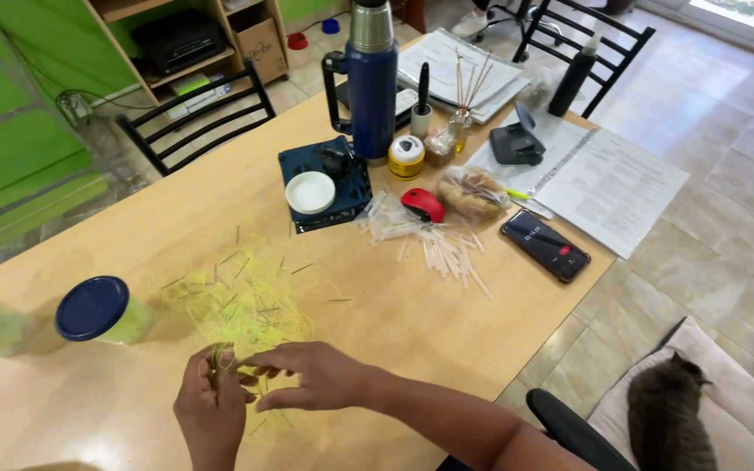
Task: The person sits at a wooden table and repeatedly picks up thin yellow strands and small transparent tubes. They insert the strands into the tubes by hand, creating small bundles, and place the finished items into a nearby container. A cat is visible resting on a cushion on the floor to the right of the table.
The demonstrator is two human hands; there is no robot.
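Left hand [211, 406] grips a bundle of sticks [217, 359] at lower left; right hand [311, 377], fingers loosely open, touches it. Loose yellow fibres [237, 301] could snag and scatter.

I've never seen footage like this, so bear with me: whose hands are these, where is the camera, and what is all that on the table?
No machine here: a person wears a camera on the head, looking down at their own bare hands. The left hand pinches a small bundle of thin sticks; the right hand reaches across and touches it. In front of them on the wooden table lies a loose heap of yellow fibres. Further off are two blue-lidded jars, white sticks, a blue flask and a phone.
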